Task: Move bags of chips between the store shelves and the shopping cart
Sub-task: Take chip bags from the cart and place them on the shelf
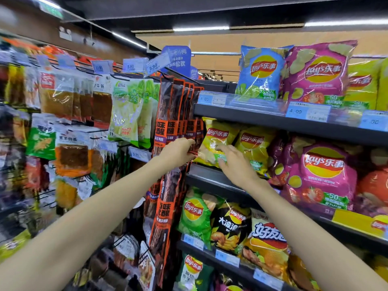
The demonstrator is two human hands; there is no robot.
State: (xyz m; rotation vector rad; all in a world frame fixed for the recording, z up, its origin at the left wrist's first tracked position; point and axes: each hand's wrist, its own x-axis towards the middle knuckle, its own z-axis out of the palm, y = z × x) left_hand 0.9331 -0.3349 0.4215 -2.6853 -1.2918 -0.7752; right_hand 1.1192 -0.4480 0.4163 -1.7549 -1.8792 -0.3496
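Left hand (pixel 178 151) curls onto the left edge of the crinkly yellow plastic chip bag (pixel 214 143), on the dark metal middle shelf (pixel 210 175) at 12 o'clock. Right hand (pixel 235 162) lies flat on its lower front, fingers straight. Step looks like pick-from-shelf or placing; cart unseen. Next: firm two-sided grip, clear the orange-black hanging packs (pixel 178 114) at 9 o'clock
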